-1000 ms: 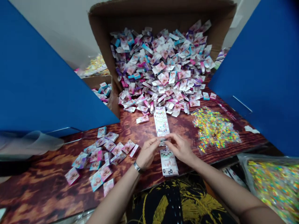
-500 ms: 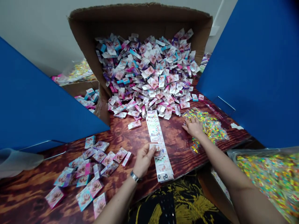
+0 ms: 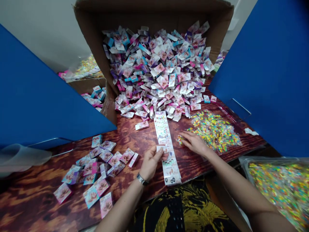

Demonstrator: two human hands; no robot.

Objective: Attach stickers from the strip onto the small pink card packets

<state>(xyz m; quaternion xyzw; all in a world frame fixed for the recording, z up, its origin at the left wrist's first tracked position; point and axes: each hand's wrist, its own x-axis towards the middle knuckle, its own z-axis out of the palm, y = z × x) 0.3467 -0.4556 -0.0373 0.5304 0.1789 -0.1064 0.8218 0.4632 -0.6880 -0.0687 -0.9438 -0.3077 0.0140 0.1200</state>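
Note:
A long white paper strip (image 3: 162,129) printed with rows of small coloured ovals lies on the table, running from the pile of boxes to the front edge. My left hand (image 3: 151,160), wearing a metal watch, is closed over the strip's left edge, thumb and fingers pinching a white paper part of it. To the right, my right hand (image 3: 195,143) rests low over the table with its fingers curled at some small colourful packets (image 3: 179,139). Behind it spreads a heap of clear packets (image 3: 217,129) with yellow, green and orange contents.
A big cardboard box (image 3: 93,42) on its side spills many small printed boxes (image 3: 164,80). More small boxes (image 3: 93,169) lie at the left. Blue panels (image 3: 260,74) stand on both sides. A clear bag of colourful packets (image 3: 280,187) sits at lower right.
My right hand has moved left from the packet heap towards the strip, with a few packets at its fingertips. My left hand keeps its place on the strip. The view has shifted slightly.

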